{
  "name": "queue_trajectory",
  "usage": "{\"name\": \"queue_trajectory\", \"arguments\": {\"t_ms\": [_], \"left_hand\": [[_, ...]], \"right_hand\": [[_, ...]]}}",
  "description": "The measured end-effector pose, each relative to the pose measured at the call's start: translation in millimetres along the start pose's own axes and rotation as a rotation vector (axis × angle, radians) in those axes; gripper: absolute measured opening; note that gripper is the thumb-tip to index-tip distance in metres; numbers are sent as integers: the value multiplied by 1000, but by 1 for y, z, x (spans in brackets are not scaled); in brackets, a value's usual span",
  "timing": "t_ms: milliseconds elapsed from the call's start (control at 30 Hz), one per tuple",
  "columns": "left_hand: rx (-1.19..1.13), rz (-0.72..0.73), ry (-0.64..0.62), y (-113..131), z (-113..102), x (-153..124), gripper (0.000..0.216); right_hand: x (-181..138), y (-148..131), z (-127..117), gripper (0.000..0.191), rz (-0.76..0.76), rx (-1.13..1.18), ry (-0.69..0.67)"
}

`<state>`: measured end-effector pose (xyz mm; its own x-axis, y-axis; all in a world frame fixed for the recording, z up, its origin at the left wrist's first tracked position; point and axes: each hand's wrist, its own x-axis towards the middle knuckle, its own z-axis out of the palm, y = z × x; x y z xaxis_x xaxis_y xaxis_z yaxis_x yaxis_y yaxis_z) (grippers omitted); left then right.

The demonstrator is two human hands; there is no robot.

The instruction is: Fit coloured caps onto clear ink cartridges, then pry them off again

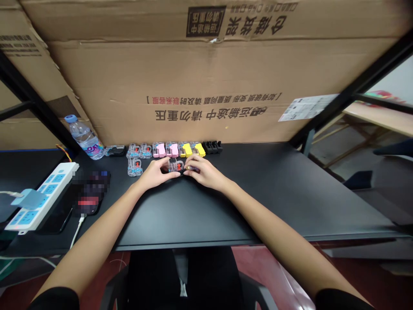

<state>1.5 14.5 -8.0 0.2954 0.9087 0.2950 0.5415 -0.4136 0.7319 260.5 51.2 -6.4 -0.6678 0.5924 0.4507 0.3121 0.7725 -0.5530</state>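
Observation:
Both my hands meet over the black desk [258,193]. My left hand [158,173] pinches a small clear plastic clip [176,165] with a red part inside. My right hand [204,172] has its fingers closed against the same clip from the right. Behind them a row of small clips lies along the cardboard: clear ones [139,151], pink ones [165,150], yellow ones [192,149] and black ones [212,147]. One more clear clip [134,167] lies just left of my left hand.
A big cardboard sheet [206,82] stands against the desk's back. A water bottle [84,137] lies at the back left. A white power strip [41,196] and a phone [87,193] sit on the left. A black frame post [348,94] rises at right.

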Motion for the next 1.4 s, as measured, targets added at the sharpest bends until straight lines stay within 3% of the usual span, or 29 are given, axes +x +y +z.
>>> {"name": "queue_trajectory", "arguments": {"t_ms": [633, 867, 1067, 1400], "left_hand": [[27, 56, -71, 2, -8, 0, 38], [58, 117, -122, 3, -13, 0, 31], [60, 156, -142, 6, -12, -1, 29], [92, 167, -130, 9, -11, -1, 29]], "right_hand": [[1, -1, 4, 7, 6, 38, -45], [3, -10, -3, 14, 106, 33, 30], [3, -4, -4, 19, 49, -25, -31], [1, -6, -2, 16, 40, -93, 13]]}}
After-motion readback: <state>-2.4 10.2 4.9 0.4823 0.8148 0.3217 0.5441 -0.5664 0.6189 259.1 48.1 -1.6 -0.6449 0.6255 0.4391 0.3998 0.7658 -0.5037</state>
